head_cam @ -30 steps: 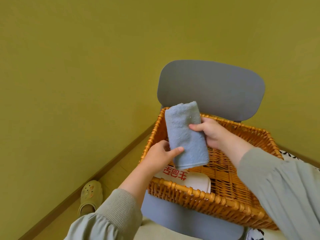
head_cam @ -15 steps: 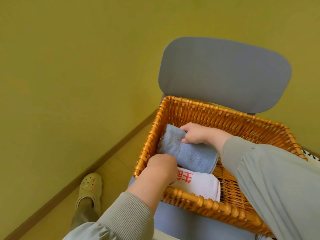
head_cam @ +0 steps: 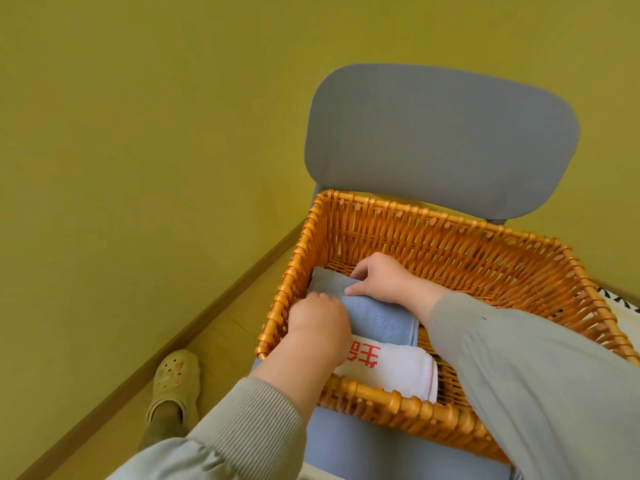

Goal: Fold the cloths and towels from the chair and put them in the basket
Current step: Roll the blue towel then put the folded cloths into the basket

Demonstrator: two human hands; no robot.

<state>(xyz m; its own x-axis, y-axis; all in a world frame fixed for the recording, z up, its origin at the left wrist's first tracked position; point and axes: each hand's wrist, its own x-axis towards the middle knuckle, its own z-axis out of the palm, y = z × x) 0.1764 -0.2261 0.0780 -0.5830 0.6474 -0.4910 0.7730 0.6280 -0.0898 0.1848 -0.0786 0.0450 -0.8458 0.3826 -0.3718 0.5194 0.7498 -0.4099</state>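
Both hands sit inside the basket, my right hand pinching the far end of the blue towel, my left hand at its side, grip unseen, to settle it flat against the basket's left wall.

Basket: orange-brown wicker. Folded towel pale blue; second towel white with red characters. Chair grey-blue, wall olive-yellow, sleeves sage green.
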